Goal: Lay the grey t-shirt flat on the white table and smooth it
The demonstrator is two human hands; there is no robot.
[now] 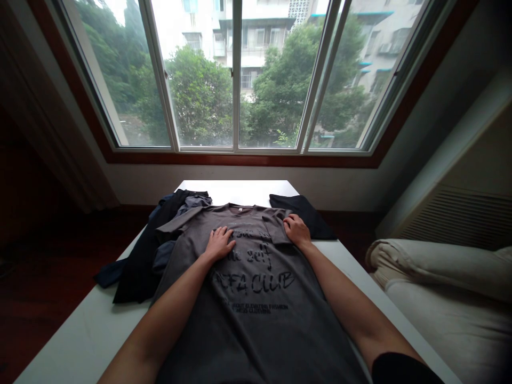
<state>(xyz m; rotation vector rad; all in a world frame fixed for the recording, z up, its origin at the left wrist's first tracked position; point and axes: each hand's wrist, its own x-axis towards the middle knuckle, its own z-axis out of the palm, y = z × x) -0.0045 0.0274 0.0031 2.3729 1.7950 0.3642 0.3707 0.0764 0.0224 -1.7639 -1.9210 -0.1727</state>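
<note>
A dark grey T-shirt (260, 330) with black lettering lies front up, its neckline at the far end. Its left sleeve spreads outward, while the right sleeve is turned in over the chest. My left hand (219, 242) rests flat on the chest print, fingers stretched out. At the right shoulder, my right hand (296, 229) has its fingers curled on the edge of the folded sleeve; the fingertips are partly hidden.
The shirt lies on a white table (72, 325). Rumpled dark clothes (140, 261) lie on the left and hang toward the edge. A folded black garment (308, 213) sits at the back right. A beige sofa (448, 293) stands at right, below a wide window (236, 154).
</note>
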